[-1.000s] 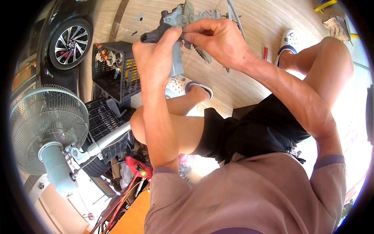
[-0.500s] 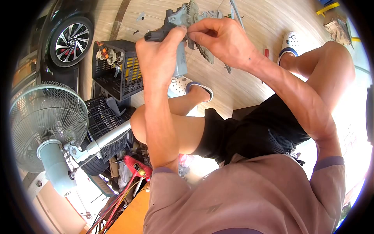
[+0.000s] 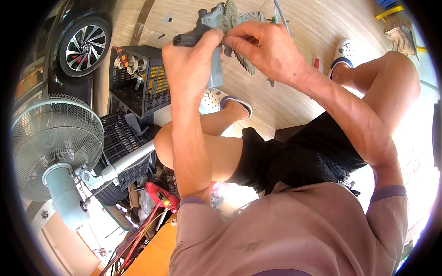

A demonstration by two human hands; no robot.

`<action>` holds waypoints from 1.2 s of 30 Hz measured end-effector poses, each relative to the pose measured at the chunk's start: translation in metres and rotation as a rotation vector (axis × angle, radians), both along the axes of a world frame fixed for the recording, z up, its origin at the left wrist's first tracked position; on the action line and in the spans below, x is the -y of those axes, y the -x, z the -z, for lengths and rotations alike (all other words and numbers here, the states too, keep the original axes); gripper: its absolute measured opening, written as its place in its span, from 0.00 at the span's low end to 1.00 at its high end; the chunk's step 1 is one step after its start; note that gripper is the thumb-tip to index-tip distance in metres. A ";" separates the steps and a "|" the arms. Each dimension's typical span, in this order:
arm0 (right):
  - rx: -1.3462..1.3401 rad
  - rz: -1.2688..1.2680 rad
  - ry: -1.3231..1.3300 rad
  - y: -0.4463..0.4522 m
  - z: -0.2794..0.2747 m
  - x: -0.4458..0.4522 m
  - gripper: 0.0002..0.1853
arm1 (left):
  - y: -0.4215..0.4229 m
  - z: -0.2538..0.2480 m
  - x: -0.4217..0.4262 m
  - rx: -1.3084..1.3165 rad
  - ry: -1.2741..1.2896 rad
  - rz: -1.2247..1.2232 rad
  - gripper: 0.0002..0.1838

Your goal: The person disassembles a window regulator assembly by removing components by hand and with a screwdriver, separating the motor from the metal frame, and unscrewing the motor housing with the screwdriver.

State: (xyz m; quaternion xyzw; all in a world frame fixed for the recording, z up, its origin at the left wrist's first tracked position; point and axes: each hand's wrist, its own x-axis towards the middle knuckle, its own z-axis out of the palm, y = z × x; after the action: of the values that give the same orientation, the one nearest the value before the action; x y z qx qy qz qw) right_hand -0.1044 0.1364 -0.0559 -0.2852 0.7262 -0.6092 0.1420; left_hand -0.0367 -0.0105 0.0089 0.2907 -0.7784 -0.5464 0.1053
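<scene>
My left hand (image 3: 191,62) is wrapped round a car window regulator with its motor (image 3: 215,71), held up above the floor. The thumb presses near the black connector housing (image 3: 184,40), which points left. A toothed gear plate (image 3: 243,62) runs down the regulator's right side, its teeth showing above and below my fingers. My right hand (image 3: 271,48) is closed in a pinch against the middle of this gear plate. Whatever sits between its fingertips is hidden.
To the left stand black plastic crates (image 3: 138,83) with parts inside, and a standing fan (image 3: 57,147). A car wheel (image 3: 85,48) is at upper left. A red object (image 3: 316,63) lies on the floor at right, near a clog (image 3: 344,50). Hoses and a red cloth-like item (image 3: 161,195) are below.
Both hands and the regulator have shifted very slightly to the right. My right fingers stay pinched at the gear plate, turned a little.
</scene>
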 end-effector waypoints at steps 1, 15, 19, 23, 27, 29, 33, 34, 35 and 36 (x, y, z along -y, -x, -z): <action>0.004 -0.003 -0.002 0.000 0.001 0.000 0.11 | 0.000 0.000 0.000 0.008 0.005 0.000 0.14; 0.191 -0.125 -0.010 0.007 0.002 -0.004 0.11 | 0.002 0.003 0.003 -0.003 0.021 0.037 0.14; 0.175 -0.118 -0.034 0.006 0.002 -0.005 0.11 | 0.002 0.003 0.003 -0.007 0.015 0.028 0.13; 0.163 -0.093 -0.060 0.004 -0.002 -0.005 0.12 | 0.001 0.001 0.002 -0.003 0.016 0.029 0.13; 0.123 -0.071 -0.079 0.003 -0.006 -0.005 0.13 | 0.001 0.004 0.004 -0.017 0.032 0.038 0.13; 0.111 -0.073 -0.087 0.003 -0.005 -0.005 0.14 | 0.001 0.005 0.004 -0.025 0.033 0.039 0.13; 0.067 -0.065 -0.064 0.004 -0.001 -0.003 0.15 | 0.002 0.005 0.004 -0.026 0.025 0.030 0.12; 0.085 -0.082 -0.101 0.005 -0.004 -0.005 0.15 | 0.002 0.005 0.004 -0.022 0.024 0.027 0.12; 0.101 -0.098 -0.138 0.006 -0.010 -0.007 0.16 | 0.001 0.005 0.004 -0.014 0.029 0.029 0.12; 0.117 -0.114 -0.175 0.007 -0.013 -0.009 0.16 | 0.001 0.005 0.004 -0.006 0.034 0.032 0.12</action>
State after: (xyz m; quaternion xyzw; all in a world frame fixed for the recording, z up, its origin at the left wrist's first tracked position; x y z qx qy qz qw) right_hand -0.1114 0.1449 -0.0426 -0.2766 0.7496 -0.5500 0.2430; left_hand -0.0381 -0.0144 0.0043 0.2747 -0.7918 -0.5355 0.1040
